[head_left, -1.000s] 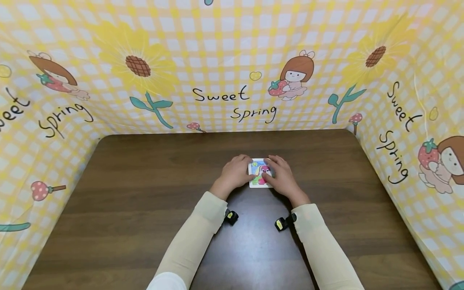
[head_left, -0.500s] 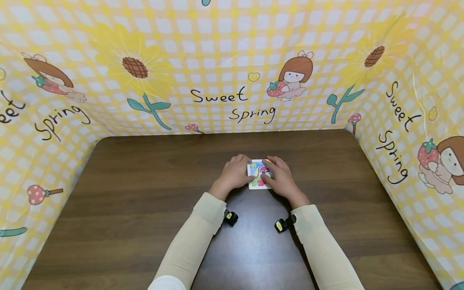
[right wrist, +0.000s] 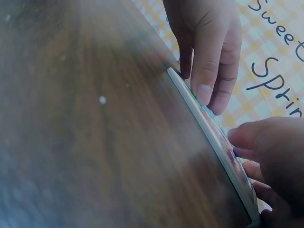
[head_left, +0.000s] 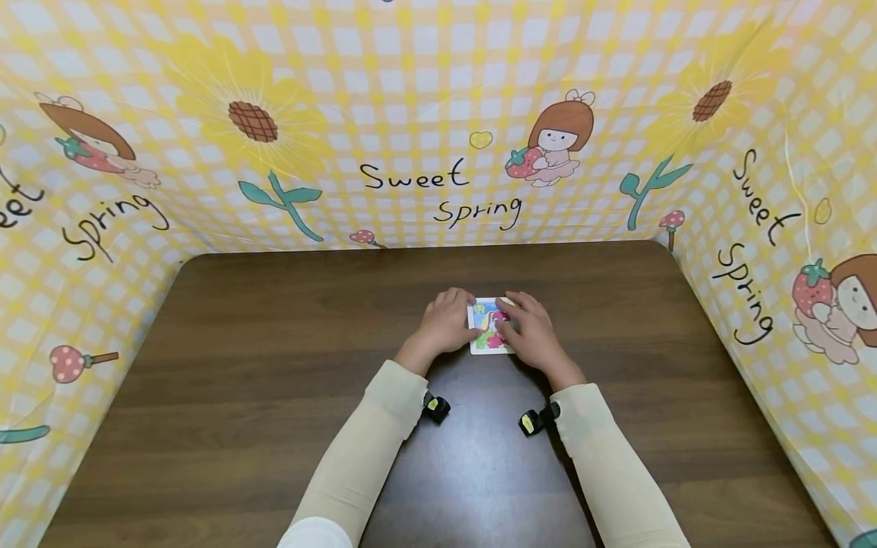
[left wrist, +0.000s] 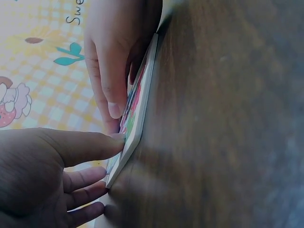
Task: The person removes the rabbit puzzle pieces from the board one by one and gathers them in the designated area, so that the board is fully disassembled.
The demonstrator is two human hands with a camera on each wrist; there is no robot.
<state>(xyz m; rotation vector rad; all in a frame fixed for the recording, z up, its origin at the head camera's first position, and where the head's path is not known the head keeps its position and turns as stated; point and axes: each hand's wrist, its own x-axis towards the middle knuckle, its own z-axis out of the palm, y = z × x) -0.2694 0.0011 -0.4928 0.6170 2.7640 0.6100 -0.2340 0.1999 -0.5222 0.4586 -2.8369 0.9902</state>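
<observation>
The fingertips [left wrist: 114, 110] of the right hand [head_left: 533, 335] are laid nearly straight on the printed face of a small picture board [head_left: 490, 327], the thumb being pressed on the colourful picture. At the board's 9 o'clock edge, the fingers [right wrist: 205, 90] of the left hand [head_left: 441, 326] are set loosely bent, tips down against the white rim; whether the rim is actually pinched cannot be told. The board is held flat on the brown table [head_left: 274, 365], a little past its centre towards 12 o'clock, and is framed by a shallow white border within which picture pieces appear to be seated; single pieces cannot be made out.

Both hands are turned palm-down, with the wrists angled inward and the forearms in cream sleeves [head_left: 370, 449] stretched back towards 6 o'clock. A small black camera [head_left: 436, 409] is worn under each wrist.

The table is walled at 9, 12 and 3 o'clock by a yellow checked cloth [head_left: 425, 114] printed with sunflowers and "Sweet Spring".
</observation>
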